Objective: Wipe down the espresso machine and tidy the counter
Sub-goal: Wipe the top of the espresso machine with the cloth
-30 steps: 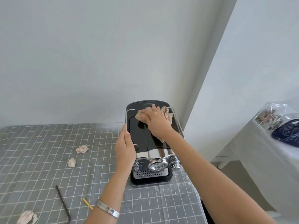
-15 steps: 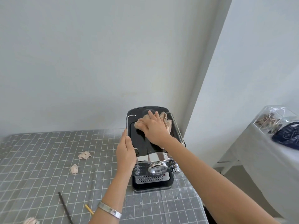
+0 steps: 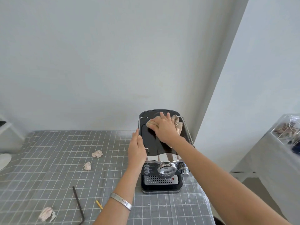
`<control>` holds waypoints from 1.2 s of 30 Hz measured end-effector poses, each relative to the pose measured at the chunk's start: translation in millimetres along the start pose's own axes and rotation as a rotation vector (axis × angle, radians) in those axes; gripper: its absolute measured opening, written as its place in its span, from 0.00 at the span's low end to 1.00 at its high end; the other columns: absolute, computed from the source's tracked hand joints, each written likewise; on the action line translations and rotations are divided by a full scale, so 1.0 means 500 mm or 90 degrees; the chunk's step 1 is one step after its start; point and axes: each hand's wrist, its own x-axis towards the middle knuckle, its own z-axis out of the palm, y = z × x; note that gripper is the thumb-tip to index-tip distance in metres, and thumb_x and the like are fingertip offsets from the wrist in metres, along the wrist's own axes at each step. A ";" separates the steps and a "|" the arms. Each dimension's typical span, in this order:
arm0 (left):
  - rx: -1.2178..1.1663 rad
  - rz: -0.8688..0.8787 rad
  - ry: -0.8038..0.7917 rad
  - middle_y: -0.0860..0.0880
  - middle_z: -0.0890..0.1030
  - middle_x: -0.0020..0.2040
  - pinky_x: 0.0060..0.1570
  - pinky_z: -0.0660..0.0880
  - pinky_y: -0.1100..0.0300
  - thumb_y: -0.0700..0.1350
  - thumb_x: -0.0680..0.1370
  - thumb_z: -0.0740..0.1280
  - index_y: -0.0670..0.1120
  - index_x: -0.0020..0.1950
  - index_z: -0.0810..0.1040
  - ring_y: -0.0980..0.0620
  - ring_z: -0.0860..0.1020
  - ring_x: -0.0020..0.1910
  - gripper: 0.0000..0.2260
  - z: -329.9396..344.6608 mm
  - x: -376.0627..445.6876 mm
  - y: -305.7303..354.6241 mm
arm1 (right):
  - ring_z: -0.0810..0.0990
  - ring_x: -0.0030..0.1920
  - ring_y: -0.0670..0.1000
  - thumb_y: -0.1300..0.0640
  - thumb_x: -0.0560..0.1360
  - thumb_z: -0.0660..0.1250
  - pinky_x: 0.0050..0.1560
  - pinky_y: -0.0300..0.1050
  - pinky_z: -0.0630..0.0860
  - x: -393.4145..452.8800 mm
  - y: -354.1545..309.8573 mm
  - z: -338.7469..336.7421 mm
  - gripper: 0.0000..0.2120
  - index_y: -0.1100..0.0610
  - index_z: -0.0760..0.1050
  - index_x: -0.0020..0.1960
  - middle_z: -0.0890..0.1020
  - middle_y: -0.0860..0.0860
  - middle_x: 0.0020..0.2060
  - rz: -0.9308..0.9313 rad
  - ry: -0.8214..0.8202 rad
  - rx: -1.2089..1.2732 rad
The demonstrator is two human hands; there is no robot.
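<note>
Wiping top of black-and-chrome espresso machine (image 3: 159,159), which stands at the bench's (image 3: 48,159) right edge, back near the wall. Right hand (image 3: 164,127) lies flat w/ fingers spread, pressing a crumpled beige cloth (image 3: 177,123) onto the glossy black top panel; grip not clenched, cloth pinned under palm rather than pinched. Left hand (image 3: 137,150) flat against machine's left side, fingers straight, bracing only, holding nothing.

Handling, est.: machine looks heavy, rigid, so unlikely to slide much, but gloss panel and chrome are prob. slippery; brace at the flat side wall, not at the dial (image 3: 167,169) or knob (image 3: 184,170) on the front. Cloth soft, light, bunches easily; keep palm pressure on it. Paper wads light, pinch to lift.

Count, all left of machine: 3 crumpled pale paper wads (image 3: 97,154) (image 3: 87,166) (image 3: 47,214); 1 dark bent metal rod (image 3: 78,204); 1 short yellow stick (image 3: 99,204). Also 1 machine, 1 cloth, 1 silver bracelet (image 3: 121,201) on left wrist. White dusty specks on bench in front of machine, uncounted.
</note>
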 end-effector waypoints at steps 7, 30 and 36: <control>0.148 0.000 -0.023 0.46 0.56 0.78 0.73 0.55 0.44 0.47 0.83 0.48 0.52 0.76 0.58 0.47 0.54 0.77 0.20 0.000 0.038 0.018 | 0.54 0.77 0.54 0.44 0.80 0.54 0.75 0.47 0.38 -0.123 0.044 -0.020 0.22 0.55 0.73 0.65 0.69 0.53 0.72 -0.159 -0.073 0.057; 0.252 0.021 -0.013 0.52 0.73 0.40 0.57 0.73 0.46 0.38 0.81 0.51 0.51 0.77 0.53 0.41 0.76 0.52 0.25 0.025 0.068 0.053 | 0.49 0.78 0.63 0.49 0.82 0.54 0.76 0.61 0.45 -0.043 0.043 -0.019 0.20 0.51 0.67 0.73 0.57 0.55 0.78 -0.036 -0.023 0.035; 0.223 0.051 -0.034 0.64 0.62 0.39 0.52 0.65 0.61 0.41 0.83 0.48 0.50 0.77 0.54 0.53 0.69 0.46 0.22 0.023 0.053 0.068 | 0.45 0.79 0.58 0.48 0.81 0.56 0.74 0.58 0.40 -0.106 0.052 -0.053 0.18 0.49 0.71 0.69 0.55 0.52 0.78 -0.170 -0.153 0.008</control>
